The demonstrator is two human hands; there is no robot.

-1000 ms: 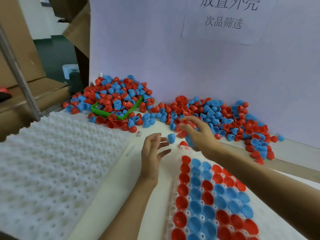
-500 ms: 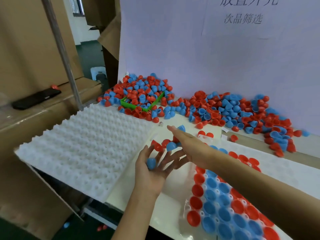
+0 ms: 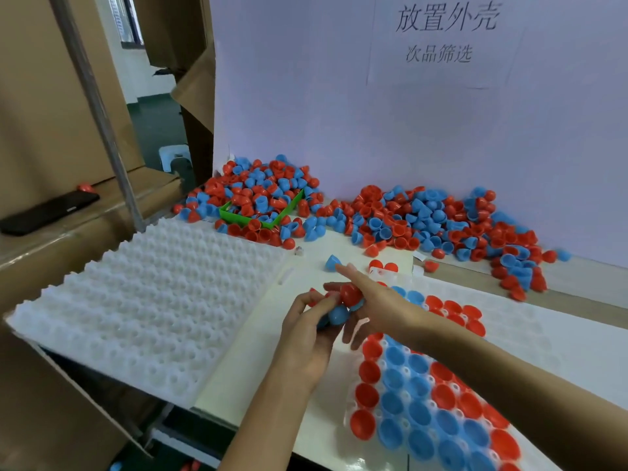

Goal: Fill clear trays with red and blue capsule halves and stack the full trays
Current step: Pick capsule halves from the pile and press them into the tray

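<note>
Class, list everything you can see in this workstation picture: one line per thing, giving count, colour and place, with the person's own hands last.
Loose capsule halves: many, red and blue, heaped along the backboard.
Green tray: one, green, inside the left heap.
Filled tray: one, clear, lower right, partly filled with red and blue halves.
Empty trays: a white dimpled stack, count unclear, left.
Paper sign: one, white with printed characters, on the backboard.
Phone: one, black, on the cardboard ledge, far left.
Cardboard boxes: several, brown, left.
Left hand: holds blue and red halves, centre.
Right hand: holds a red half against the left hand's cluster.
</note>
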